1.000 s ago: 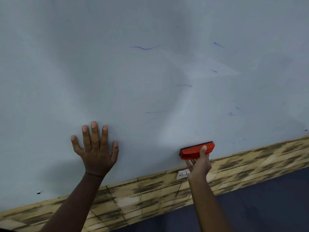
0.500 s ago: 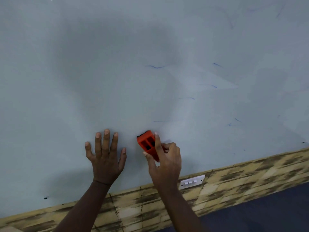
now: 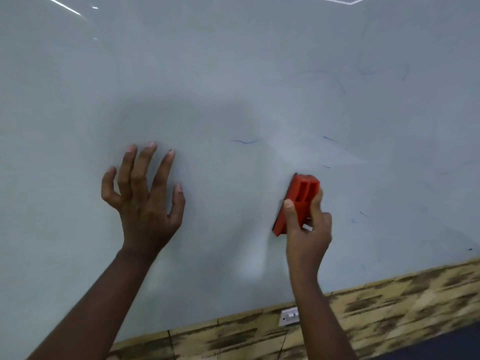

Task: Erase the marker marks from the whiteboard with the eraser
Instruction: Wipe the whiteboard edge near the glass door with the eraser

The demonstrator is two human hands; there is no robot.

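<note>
Item: eraser (image 3: 298, 203). Orange plastic block, ribbed hollow back toward me, dark pad face laid against the whiteboard (image 3: 233, 74). It stands nearly on end, top tipped a little right, in the lower middle-right of the board, above the wall switch (image 3: 289, 317).

Holder: right hand (image 3: 307, 229). Thumb on the left edge, fingers curled over the right side and the back, gripping the lower half of the block. The upper half stands free of the hand.

Handling, as I judge it: light, stiff shell, no give in the plastic; the soft part is the pad alone. I'd say the smooth sides could slip under a hard push, so I would hold across the narrow sides, as here, and press through the back ribs to keep the pad flat. Nothing fragile about it, I believe.

Second hand: left hand (image 3: 145, 201). Holds nothing. Fingers spread and slightly bent, tips at or near the board to the left of the eraser, well apart from it. I cannot tell whether the palm touches.

Work left: short blue marks (image 3: 245, 142) above and left of the eraser, more (image 3: 330, 139) above right, a small one (image 3: 358, 218) to the right, faint curves (image 3: 337, 84) higher up.

Below the board: patterned wall strip (image 3: 389, 307).
</note>
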